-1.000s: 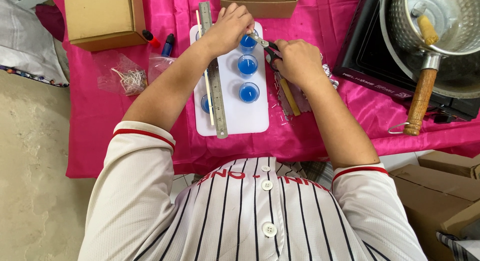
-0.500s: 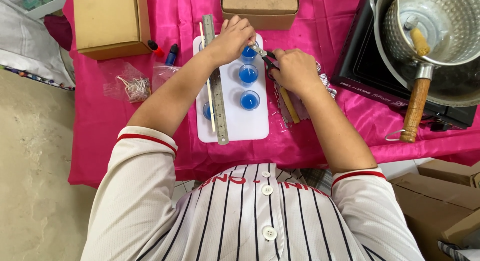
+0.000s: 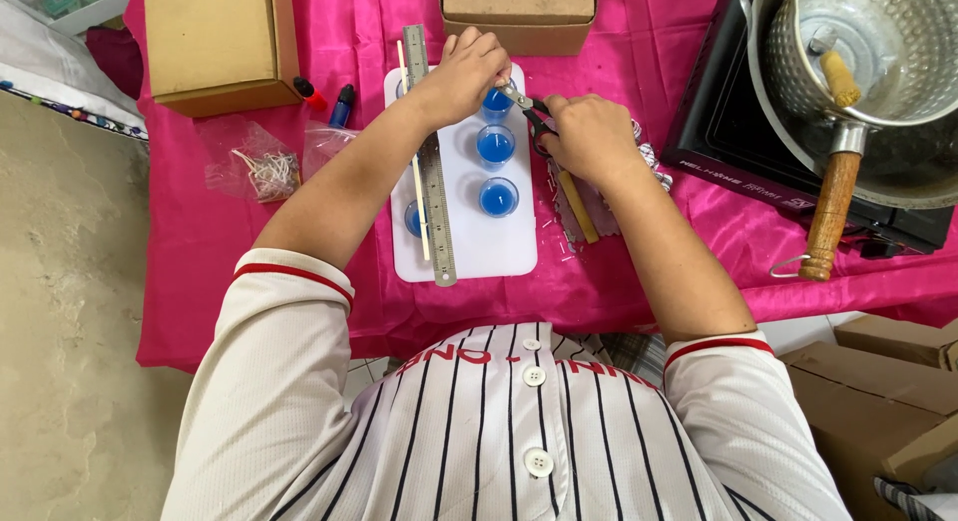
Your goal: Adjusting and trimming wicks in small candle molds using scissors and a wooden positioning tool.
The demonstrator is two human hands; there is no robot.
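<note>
A white board (image 3: 509,247) lies on the pink cloth with several small cups of blue wax (image 3: 496,147) on it. A metal ruler (image 3: 431,172) and a thin wooden stick (image 3: 414,157) rest along the board's left side. My left hand (image 3: 464,74) pinches at the farthest cup (image 3: 496,103), fingers closed at its top. My right hand (image 3: 589,137) grips small scissors (image 3: 529,110) whose blades point at that same cup. Whatever my left fingers pinch is too small to make out.
Two cardboard boxes (image 3: 215,42) (image 3: 519,10) stand at the back. A plastic bag of wicks (image 3: 261,164) lies left. A black stove (image 3: 798,172) with a metal pot (image 3: 868,77) and wooden handle (image 3: 830,217) sits right. More boxes (image 3: 888,381) are on the floor.
Both hands stay at the farthest cup; the scissors have closed in on it. The view has shifted slightly.
</note>
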